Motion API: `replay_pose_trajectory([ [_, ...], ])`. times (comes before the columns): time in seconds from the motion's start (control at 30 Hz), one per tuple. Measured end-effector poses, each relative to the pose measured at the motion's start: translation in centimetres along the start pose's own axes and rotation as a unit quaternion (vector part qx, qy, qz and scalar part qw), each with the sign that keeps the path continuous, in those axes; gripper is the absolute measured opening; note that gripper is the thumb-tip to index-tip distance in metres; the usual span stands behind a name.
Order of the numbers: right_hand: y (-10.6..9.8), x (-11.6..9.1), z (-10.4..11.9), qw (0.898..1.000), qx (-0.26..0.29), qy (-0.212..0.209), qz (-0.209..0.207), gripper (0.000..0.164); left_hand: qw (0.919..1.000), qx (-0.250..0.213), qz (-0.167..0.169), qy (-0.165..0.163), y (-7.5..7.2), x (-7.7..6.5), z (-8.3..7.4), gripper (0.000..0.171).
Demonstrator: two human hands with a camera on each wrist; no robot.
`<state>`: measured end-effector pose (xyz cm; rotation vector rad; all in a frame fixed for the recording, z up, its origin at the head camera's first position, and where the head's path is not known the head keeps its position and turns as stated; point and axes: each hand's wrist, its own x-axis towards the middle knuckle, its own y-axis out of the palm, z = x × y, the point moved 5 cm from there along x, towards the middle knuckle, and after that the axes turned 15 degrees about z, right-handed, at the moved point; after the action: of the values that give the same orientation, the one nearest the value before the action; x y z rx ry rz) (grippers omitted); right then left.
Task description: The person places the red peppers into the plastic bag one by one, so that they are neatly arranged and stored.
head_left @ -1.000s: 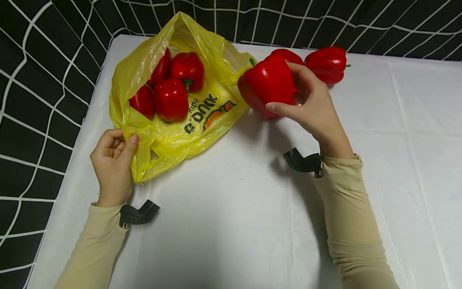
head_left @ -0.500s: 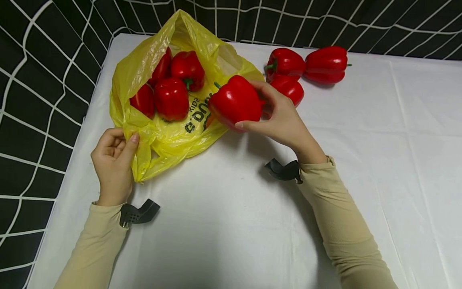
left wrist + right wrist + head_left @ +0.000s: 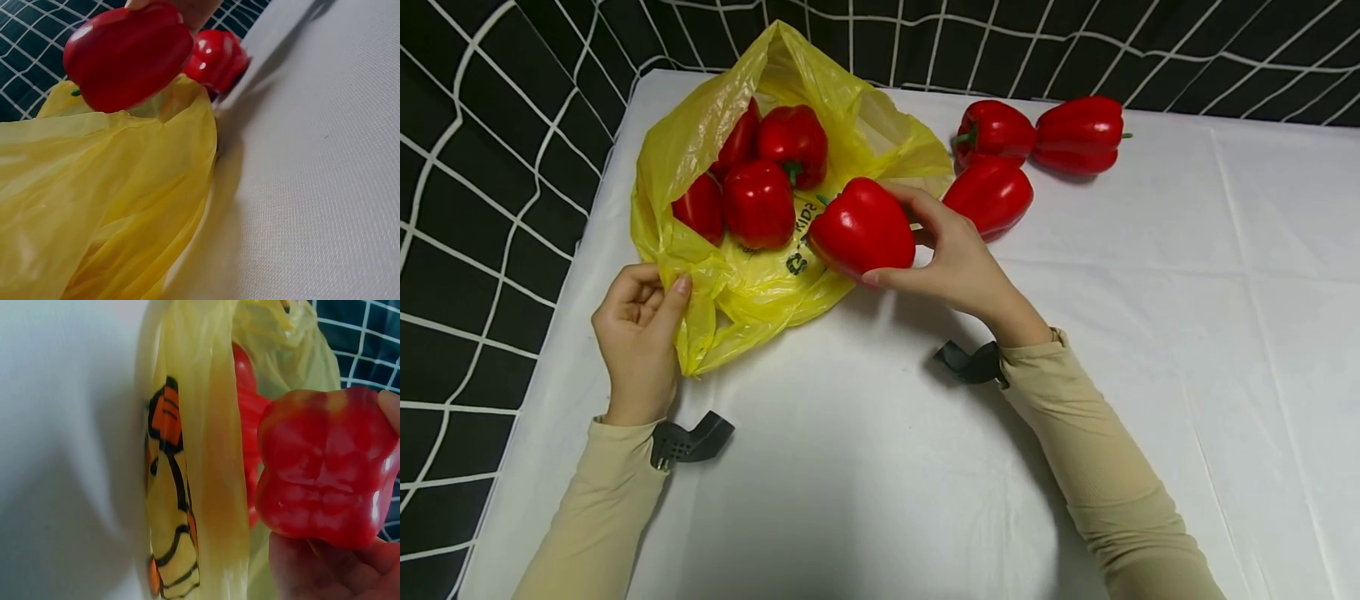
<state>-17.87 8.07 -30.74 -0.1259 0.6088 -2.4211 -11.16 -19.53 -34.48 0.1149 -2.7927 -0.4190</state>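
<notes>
One glossy red pepper (image 3: 862,233) sits in the grasp of the right hand (image 3: 955,254), over the right-hand part of an open yellow bag (image 3: 696,142); whether it touches the film there I cannot tell. The right fingers span its sides, with the thumb along the near face. The left hand (image 3: 638,333) pinches a bunched fold of the bag at its near-left corner, fingers curled and thumb on top.

The even shine suggests a firm, smooth skin, probably stiff, fairly light and a little slippery. A wide hold across the body looks best, where the grooves between lobes should give purchase; the short green stem (image 3: 823,200) would make a poor handle. From the right wrist, the blocky base shows a crossed crease and a yellowish-orange blush along one edge.

The bag is thin, crinkled, translucent plastic, printed with black lettering and an orange figure (image 3: 167,419); it would likely sag or tear, so doubled folds seem the safer hold. Four peppers (image 3: 758,204) nestle inside it, and three longer-looking peppers (image 3: 1078,136) cluster on the surface (image 3: 865,467), which wears a white, finely woven cloth with faint creases
</notes>
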Motion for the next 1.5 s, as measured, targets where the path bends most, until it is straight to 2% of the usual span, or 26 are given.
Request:
replay_pose_trajectory([
  [0.33, 2.2, 1.5, 0.6, 0.999, -0.001, -0.003, 0.04, 0.077, 1.0, 0.003, 0.003, 0.003, 0.0, 0.1, -0.2, 0.011],
  [0.57, 4.2, 4.1, 1.5, 0.997, -0.015, -0.007, 0.075, 0.076, 1.0, 0.005, 0.001, 0.004, -0.1, 0.1, -0.4, 0.011],
  [0.8, 6.1, 6.1, 1.0, 0.995, -0.02, 0.012, 0.1, 0.074, 0.9999, -0.006, 0.0, 0.009, -0.1, 0.2, -0.3, 0.013],
  [1.2, 7.7, 6.8, 0.2, 0.991, -0.032, 0.034, 0.126, 0.081, 0.9999, 0.004, -0.005, 0.009, -0.3, 0.2, -0.5, 0.014],
  [1.37, 7.9, 6.8, -0.2, 0.99, -0.03, 0.07, 0.122, 0.073, 0.9999, 0.007, -0.003, 0.009, -0.3, 0.2, -0.5, 0.015],
  [1.5, 7.9, 6.7, -0.4, 0.991, -0.024, 0.072, 0.112, 0.065, 0.9999, 0.009, 0.001, 0.008, -0.3, 0.2, -0.4, 0.015],
])
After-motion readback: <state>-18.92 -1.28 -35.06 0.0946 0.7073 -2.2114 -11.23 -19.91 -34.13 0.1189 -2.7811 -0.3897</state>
